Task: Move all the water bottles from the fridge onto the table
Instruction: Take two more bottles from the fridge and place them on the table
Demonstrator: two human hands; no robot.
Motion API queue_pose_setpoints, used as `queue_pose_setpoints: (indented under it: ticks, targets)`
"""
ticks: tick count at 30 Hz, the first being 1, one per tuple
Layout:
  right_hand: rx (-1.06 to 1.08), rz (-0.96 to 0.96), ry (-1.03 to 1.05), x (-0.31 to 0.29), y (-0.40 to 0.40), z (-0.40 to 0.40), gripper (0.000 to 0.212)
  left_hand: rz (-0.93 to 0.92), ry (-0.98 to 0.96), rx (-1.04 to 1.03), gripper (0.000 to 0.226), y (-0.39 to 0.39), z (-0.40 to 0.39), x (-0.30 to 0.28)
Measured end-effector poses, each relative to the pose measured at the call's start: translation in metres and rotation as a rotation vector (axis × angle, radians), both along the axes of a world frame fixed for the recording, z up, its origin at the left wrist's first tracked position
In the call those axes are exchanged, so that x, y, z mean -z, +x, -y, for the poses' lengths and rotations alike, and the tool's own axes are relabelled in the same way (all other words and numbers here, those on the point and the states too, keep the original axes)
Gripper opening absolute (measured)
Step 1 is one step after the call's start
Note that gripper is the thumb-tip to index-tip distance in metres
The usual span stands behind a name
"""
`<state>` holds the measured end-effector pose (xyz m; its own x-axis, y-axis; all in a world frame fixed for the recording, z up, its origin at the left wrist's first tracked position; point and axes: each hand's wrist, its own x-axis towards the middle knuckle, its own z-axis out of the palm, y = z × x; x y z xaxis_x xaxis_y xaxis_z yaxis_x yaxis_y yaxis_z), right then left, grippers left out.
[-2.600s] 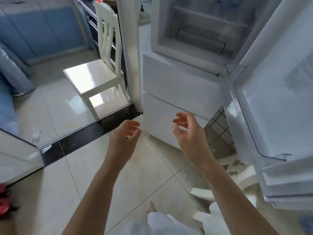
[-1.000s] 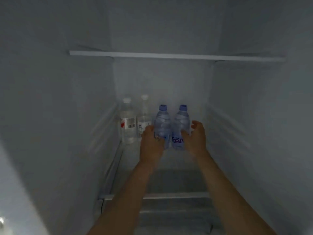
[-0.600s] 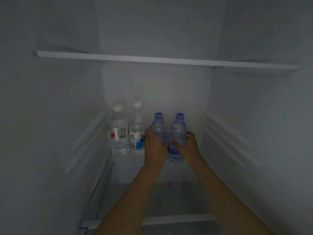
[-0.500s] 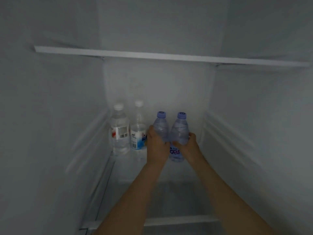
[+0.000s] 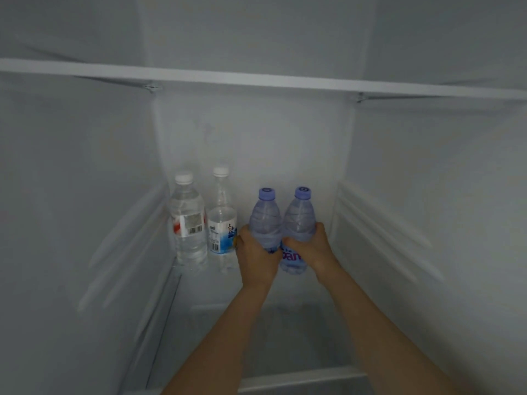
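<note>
Purple-capped left bottle (image 5: 264, 220) | left hand (image 5: 258, 253) fingers clamped | right bottle (image 5: 298, 223) | right hand (image 5: 312, 246) fingers clamped

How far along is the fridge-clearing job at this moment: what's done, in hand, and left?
Done: nothing visible; no table shows here. In hand: the left hand grips one purple-capped bottle, the right hand the other purple-capped bottle, both inside the fridge. Left: the red-label bottle and the blue-label bottle stand untouched at the back left.
</note>
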<state>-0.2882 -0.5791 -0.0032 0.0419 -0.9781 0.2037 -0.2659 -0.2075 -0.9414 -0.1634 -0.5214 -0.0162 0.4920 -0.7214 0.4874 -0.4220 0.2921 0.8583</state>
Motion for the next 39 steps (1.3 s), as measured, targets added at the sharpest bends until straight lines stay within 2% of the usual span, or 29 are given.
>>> queue_pose_setpoints:
  ticks: [3,9,11,15,19,23,27,33,39]
  targets:
    - [0.015,0.044,0.008,0.012,-0.003,0.005,0.079,-0.021,0.025,-0.023,0.061,-0.005,-0.012,-0.001]
    - [0.086,0.076,-0.059,0.009,-0.013,-0.048,0.069,-0.114,0.040,0.068,0.068,-0.008,-0.045,0.002]
    - [0.101,0.107,-0.088,0.005,-0.015,-0.073,0.070,-0.180,0.032,0.079,0.069,-0.011,-0.062,0.002]
    - [0.190,0.199,-0.150,-0.012,-0.018,-0.134,0.056,-0.341,-0.034,0.035,0.058,-0.026,-0.111,-0.006]
    - [0.243,0.242,-0.216,-0.026,-0.025,-0.211,0.051,-0.418,-0.145,0.128,0.065,-0.028,-0.166,-0.014]
    - [0.300,0.266,-0.235,-0.031,-0.027,-0.285,0.050,-0.390,-0.149,0.209,0.054,-0.026,-0.229,-0.029]
    - [0.406,0.295,-0.221,-0.021,-0.025,-0.357,0.051,-0.343,-0.121,0.342,0.058,-0.018,-0.292,-0.027]
    - [0.616,0.274,-0.153,0.013,-0.020,-0.476,0.046,-0.267,0.089,0.518,0.056,-0.013,-0.387,0.008]
    - [0.805,0.238,0.009,0.051,-0.034,-0.588,0.048,-0.156,0.270,0.719,0.058,-0.033,-0.470,0.045]
